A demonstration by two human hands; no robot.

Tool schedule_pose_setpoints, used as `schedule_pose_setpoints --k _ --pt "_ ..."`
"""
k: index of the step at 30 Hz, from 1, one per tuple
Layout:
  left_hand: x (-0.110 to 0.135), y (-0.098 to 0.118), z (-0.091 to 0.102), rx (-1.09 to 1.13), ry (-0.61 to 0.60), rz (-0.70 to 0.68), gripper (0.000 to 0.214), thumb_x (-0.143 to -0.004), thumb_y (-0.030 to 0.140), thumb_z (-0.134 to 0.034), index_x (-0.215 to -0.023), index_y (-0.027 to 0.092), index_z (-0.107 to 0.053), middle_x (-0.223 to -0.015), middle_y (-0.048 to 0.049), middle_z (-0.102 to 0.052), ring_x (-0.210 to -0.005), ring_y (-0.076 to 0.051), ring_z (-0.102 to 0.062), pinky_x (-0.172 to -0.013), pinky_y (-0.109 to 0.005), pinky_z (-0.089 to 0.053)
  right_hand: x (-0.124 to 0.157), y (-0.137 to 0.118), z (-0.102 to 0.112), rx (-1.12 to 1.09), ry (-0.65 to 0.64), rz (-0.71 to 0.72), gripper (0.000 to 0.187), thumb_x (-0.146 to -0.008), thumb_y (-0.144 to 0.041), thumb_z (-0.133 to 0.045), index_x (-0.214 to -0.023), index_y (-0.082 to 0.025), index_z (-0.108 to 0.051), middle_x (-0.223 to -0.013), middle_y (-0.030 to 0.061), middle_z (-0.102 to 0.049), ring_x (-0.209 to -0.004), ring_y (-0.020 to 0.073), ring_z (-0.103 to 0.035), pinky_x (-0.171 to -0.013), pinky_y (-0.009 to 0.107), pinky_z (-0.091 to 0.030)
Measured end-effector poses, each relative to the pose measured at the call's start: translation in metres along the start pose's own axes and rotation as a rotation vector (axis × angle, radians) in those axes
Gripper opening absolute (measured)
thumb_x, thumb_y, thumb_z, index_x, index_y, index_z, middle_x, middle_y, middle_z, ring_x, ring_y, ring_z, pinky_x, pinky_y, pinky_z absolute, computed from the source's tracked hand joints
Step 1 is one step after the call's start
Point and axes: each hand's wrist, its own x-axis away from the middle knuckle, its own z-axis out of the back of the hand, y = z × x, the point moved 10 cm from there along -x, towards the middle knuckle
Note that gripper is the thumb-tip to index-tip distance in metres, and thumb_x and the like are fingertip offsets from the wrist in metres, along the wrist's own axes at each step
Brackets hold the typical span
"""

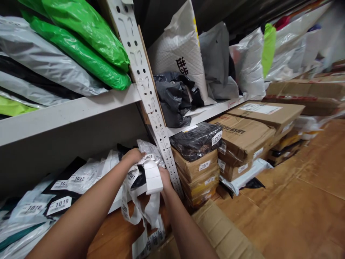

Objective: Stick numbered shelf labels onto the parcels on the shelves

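My left hand (134,157) is closed at the left edge of a printed label (148,157) marked 1028, which lies against a crinkled grey-white plastic mailer bag (152,146). Beside it my right hand (165,176) is curled round the side of a long white label strip (154,178); its fingertips are hidden behind the strip. The strip hangs in loops below both hands, down to a printed length (155,239) near the floor. A dark parcel with a label reading 1001 (132,177) sits just under my left hand.
Labelled mailer bags (80,178) line the lower shelf at left. Green and grey bags (88,39) fill the shelf above. A perforated white upright (151,93) stands close to my right hand. Stacked cartons (198,169) and flattened cardboard (221,230) are at right on the brown floor (293,201).
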Motion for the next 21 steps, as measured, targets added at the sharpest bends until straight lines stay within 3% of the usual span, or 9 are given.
schedule_pose_setpoints --k 4,7,10,13,15,17,19,21 --pt "0.009 0.002 0.000 -0.028 -0.012 0.077 0.081 -0.074 0.072 -0.036 -0.113 0.006 -0.063 -0.120 -0.0256 -0.061 -0.109 -0.037 -0.060 -0.077 -0.037 -0.047 0.010 0.001 0.001 0.008 -0.101 -0.030 0.036 -0.050 -0.047 -0.077 -0.063 -0.015 -0.066 -0.052 -0.0003 -0.064 -0.054 0.0170 -0.059 -0.055 0.029 -0.046" --pt "0.022 0.006 -0.002 -0.053 -0.066 0.097 0.080 -0.068 0.071 -0.049 -0.114 0.006 -0.061 -0.120 -0.0244 -0.062 -0.106 -0.036 -0.061 -0.075 -0.035 -0.047 0.018 -0.006 0.015 0.042 -0.172 -0.078 0.036 -0.042 -0.043 -0.081 -0.059 -0.014 -0.066 -0.049 -0.0025 -0.062 -0.052 0.0156 -0.058 -0.055 0.028 -0.045" --pt "0.057 0.006 0.000 -0.126 -0.063 0.070 0.061 -0.067 0.060 -0.060 -0.103 0.011 -0.067 -0.114 -0.0206 -0.065 -0.103 -0.037 -0.061 -0.071 -0.036 -0.046 0.032 -0.020 0.038 0.076 -0.204 -0.141 0.035 -0.043 -0.039 -0.082 -0.063 -0.014 -0.068 -0.054 -0.0032 -0.064 -0.054 0.0139 -0.058 -0.056 0.026 -0.045" --pt "0.111 0.003 0.000 -0.078 0.056 -0.042 0.055 -0.075 0.067 -0.046 -0.084 0.019 -0.070 -0.079 -0.0102 -0.070 -0.078 -0.030 -0.065 -0.060 -0.033 -0.042 0.060 -0.038 0.037 0.047 -0.322 -0.156 0.043 -0.050 -0.038 -0.081 -0.085 -0.016 -0.069 -0.071 -0.0018 -0.070 -0.066 0.0149 -0.063 -0.066 0.027 -0.049" --pt "0.148 -0.006 -0.032 0.172 -0.076 -0.107 0.062 -0.071 0.074 -0.046 -0.100 0.022 -0.067 -0.058 -0.0024 -0.064 -0.054 -0.022 -0.060 -0.050 -0.028 -0.037 0.085 -0.046 0.026 0.032 -0.390 -0.152 0.045 -0.055 -0.039 -0.080 -0.092 -0.018 -0.066 -0.076 -0.0012 -0.071 -0.067 0.0144 -0.063 -0.065 0.026 -0.050" --pt "0.176 -0.016 -0.065 0.466 -0.145 -0.126 0.075 -0.061 0.070 -0.061 -0.120 0.024 -0.056 -0.059 0.0014 -0.065 -0.051 -0.020 -0.058 -0.047 -0.027 -0.037 0.112 -0.044 0.015 0.036 -0.402 -0.165 0.043 -0.058 -0.041 -0.079 -0.092 -0.018 -0.065 -0.075 -0.0013 -0.071 -0.064 0.0133 -0.062 -0.061 0.025 -0.049" --pt "0.194 -0.022 -0.099 0.806 -0.220 -0.116 0.076 -0.060 0.064 -0.065 -0.123 0.023 -0.053 -0.067 0.0000 -0.069 -0.055 -0.020 -0.061 -0.050 -0.027 -0.042 0.138 -0.034 0.007 0.049 -0.393 -0.185 0.042 -0.061 -0.044 -0.077 -0.091 -0.018 -0.063 -0.072 -0.0019 -0.069 -0.061 0.0122 -0.061 -0.060 0.024 -0.047" --pt "0.204 -0.027 -0.128 1.133 -0.277 -0.074 0.065 -0.062 0.061 -0.062 -0.111 0.019 -0.058 -0.073 -0.0032 -0.070 -0.061 -0.021 -0.063 -0.053 -0.028 -0.046 0.160 -0.020 0.002 0.108 -0.399 -0.206 0.040 -0.065 -0.048 -0.074 -0.087 -0.017 -0.063 -0.069 -0.0019 -0.067 -0.059 0.0112 -0.058 -0.058 0.023 -0.046"
